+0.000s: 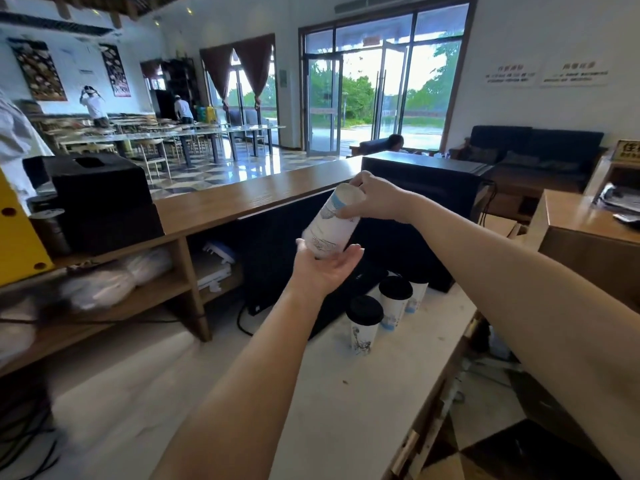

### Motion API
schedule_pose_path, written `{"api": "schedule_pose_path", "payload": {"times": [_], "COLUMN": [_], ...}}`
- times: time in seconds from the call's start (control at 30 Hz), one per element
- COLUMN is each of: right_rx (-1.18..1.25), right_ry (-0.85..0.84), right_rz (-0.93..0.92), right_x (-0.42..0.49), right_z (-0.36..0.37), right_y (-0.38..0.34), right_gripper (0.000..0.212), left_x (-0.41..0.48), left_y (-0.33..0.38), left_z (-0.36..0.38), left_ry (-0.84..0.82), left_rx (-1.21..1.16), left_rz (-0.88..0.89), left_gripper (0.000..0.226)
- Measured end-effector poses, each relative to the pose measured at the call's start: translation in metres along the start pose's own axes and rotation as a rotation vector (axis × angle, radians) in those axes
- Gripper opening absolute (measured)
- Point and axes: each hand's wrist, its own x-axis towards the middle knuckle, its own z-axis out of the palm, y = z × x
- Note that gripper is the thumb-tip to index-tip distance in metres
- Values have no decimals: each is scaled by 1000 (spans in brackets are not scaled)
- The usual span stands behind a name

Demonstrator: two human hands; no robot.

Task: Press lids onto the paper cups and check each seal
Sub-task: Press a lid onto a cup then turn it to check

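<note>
Left hand (325, 268) underneath, right hand (377, 199) gripping tilted white blue-printed paper cup (332, 226).

a bright dining hall with white walls (519, 36). tall glass doors (367, 98) let in daylight, with green trees outside, and brown curtains (216, 71) hang at a window to their left. rows of dining tables (194, 133) stand on a glossy checkered floor (221, 168). a dark sofa (533, 143) sits by the right wall, and a wooden counter (242, 199) runs across in front.

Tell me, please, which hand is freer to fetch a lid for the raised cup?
Probably the left hand: it lies open under the cup, while the right hand grips it near the rim.
</note>
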Motion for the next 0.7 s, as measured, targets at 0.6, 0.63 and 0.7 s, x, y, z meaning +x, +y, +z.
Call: {"api": "schedule_pose_path", "payload": {"times": [0.6, 0.63, 0.7], "right_rx": [108, 148, 256], "right_ry": [-358, -380, -379], "right_rz": [45, 51, 39], "right_x": [-21, -20, -18], "right_z": [-17, -18, -17], "right_y": [14, 17, 23], "right_gripper": [46, 44, 47], "left_x": [0, -1, -2], "left_y": [5, 9, 21], "left_z": [29, 29, 30], "left_ry": [-110, -127, -183], "left_rx": [459, 547, 674], "left_rz": [352, 385, 426], "left_gripper": [49, 49, 46]}}
